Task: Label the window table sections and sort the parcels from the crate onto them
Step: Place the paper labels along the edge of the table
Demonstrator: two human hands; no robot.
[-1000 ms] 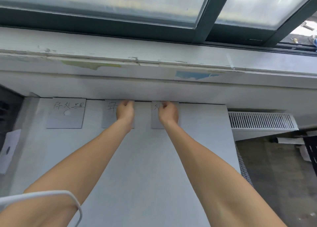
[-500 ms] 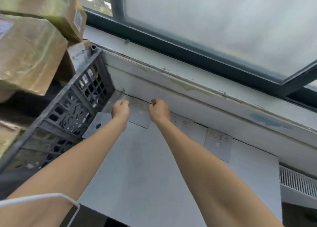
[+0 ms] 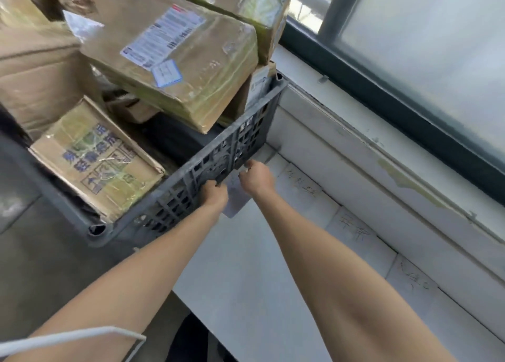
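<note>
Label card point(image 3: 235, 203): pale sheet at the left end of the window table point(image 3: 246, 274), against the grey crate's point(image 3: 175, 200) lattice wall. Left hand point(image 3: 216, 195) and right hand point(image 3: 257, 179) both hold its far edge, fingers curled and pressed together, knuckles up. Further labelled cards point(image 3: 300, 184), three in a row, lie along the table's back edge to the right, handwriting unreadable. The crate holds stacked taped cardboard parcels point(image 3: 175, 58). Window frame point(image 3: 382, 93) runs above the sill.
</note>
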